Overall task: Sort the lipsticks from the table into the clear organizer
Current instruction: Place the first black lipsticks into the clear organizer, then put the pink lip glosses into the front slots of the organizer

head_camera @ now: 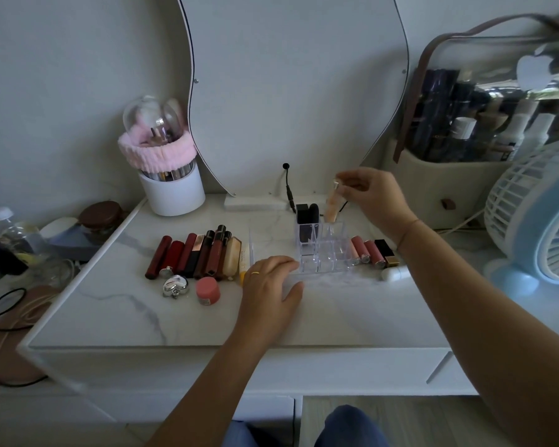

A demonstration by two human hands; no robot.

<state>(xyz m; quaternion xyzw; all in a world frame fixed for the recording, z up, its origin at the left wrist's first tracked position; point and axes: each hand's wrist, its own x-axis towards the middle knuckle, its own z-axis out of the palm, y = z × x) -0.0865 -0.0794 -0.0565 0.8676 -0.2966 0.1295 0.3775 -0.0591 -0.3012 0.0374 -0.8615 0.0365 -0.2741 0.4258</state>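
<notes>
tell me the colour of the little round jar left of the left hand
The jar is coral pink, clearest in the head view.

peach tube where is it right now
Head view, right of centre: the right hand pinches the peach tube by its cap, lower end over the back row of the organizer, beside the black cases standing there.

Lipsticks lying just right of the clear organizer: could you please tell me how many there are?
4, side by side on the table beside the organizer: three pink tubes, then a black-and-gold one farthest right. The white tube in front may be another.
</notes>
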